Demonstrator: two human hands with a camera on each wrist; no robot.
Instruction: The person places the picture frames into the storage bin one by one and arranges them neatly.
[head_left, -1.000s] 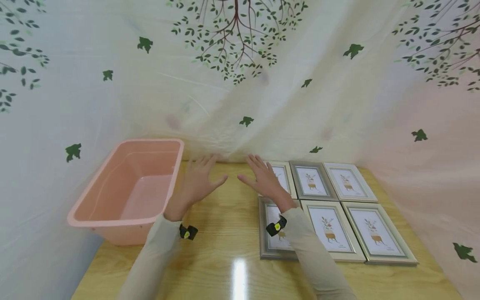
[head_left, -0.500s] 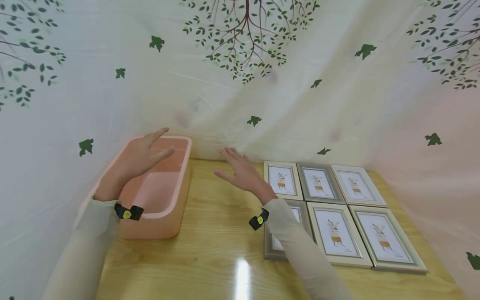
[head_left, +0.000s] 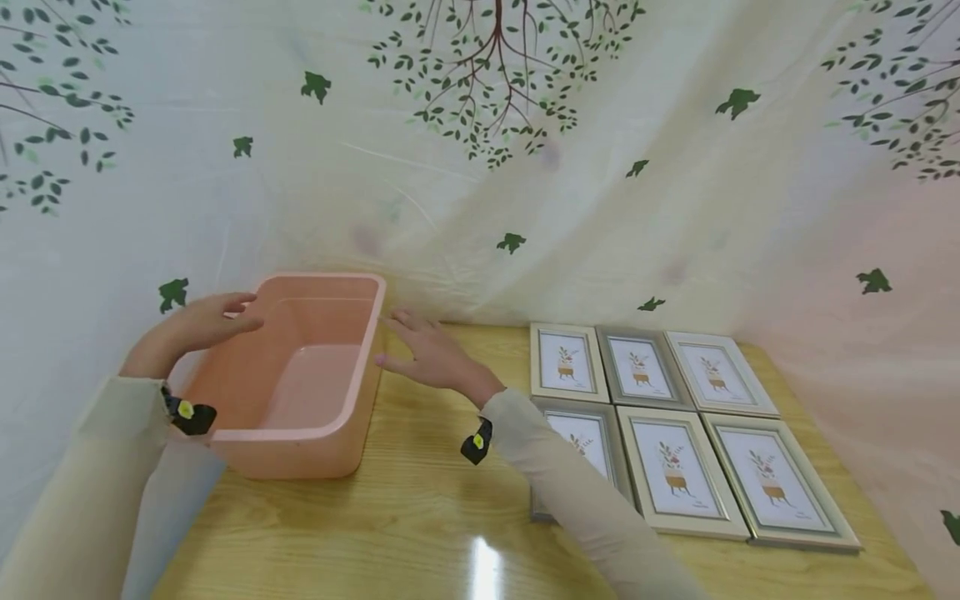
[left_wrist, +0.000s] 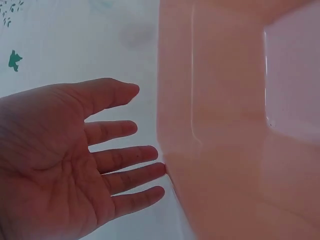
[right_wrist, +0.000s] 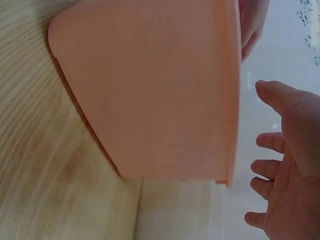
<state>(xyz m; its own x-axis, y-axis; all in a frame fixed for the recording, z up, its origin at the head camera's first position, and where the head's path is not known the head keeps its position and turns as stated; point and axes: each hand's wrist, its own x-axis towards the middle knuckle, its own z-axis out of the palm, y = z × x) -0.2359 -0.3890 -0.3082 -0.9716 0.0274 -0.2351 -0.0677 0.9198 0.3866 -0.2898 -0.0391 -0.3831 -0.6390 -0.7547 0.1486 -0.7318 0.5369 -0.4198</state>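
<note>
A pink plastic basin (head_left: 315,392) stands at the left of the table, and nothing shows inside it. My left hand (head_left: 198,325) is at its left rim with the fingers spread; in the left wrist view the hand (left_wrist: 65,160) has its fingertips beside the rim, and whether they touch cannot be told. To the right of the basin is my right hand (head_left: 435,354), fingers extended toward the right rim. From the right wrist view, a gap separates this hand (right_wrist: 295,165) from the basin's side wall (right_wrist: 150,100). Neither hand holds anything.
Several framed pictures (head_left: 675,467) lie flat in two rows on the right side of the wooden table (head_left: 420,525). A pale curtain (head_left: 450,200) with leaf prints hangs behind and at both sides.
My left hand has moved left, across the basin to its far left rim. My right hand has shifted left from the picture frames toward the basin's right side.
</note>
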